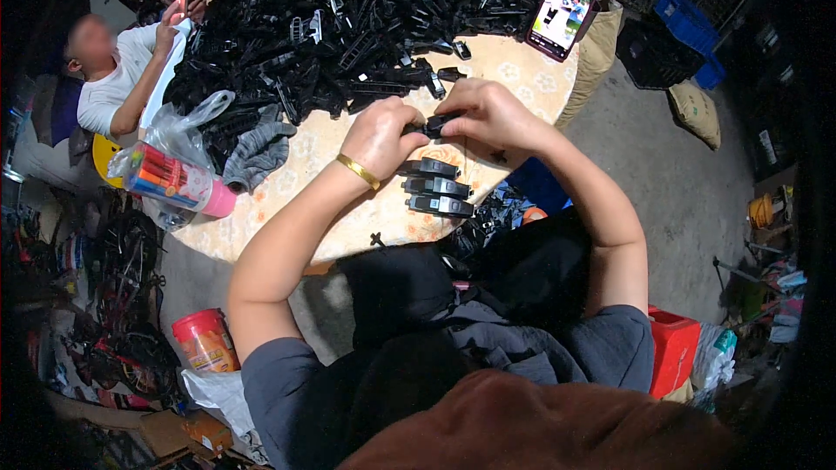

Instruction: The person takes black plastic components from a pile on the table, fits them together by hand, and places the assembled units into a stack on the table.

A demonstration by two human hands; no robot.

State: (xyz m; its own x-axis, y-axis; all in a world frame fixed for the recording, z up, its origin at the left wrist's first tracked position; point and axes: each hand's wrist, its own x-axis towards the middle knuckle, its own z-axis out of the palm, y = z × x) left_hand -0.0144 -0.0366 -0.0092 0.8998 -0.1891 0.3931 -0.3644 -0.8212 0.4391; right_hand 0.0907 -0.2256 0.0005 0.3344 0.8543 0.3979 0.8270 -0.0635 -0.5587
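Note:
Between my two hands is a small black plastic part, partly covered by my fingers. My left hand, with a gold bangle at its wrist, pinches it from the left. From the right, my right hand closes thumb and fingers on the same part. Just below them, several long black plastic pieces with grey sections lie side by side on the patterned tabletop. Beyond my hands spreads a large heap of black plastic parts.
A phone showing a picture stands at the far right of the table. At left lie a grey glove and a pink-lidded container of coloured pens. Another person sits far left, holding a phone. A red bucket stands below left.

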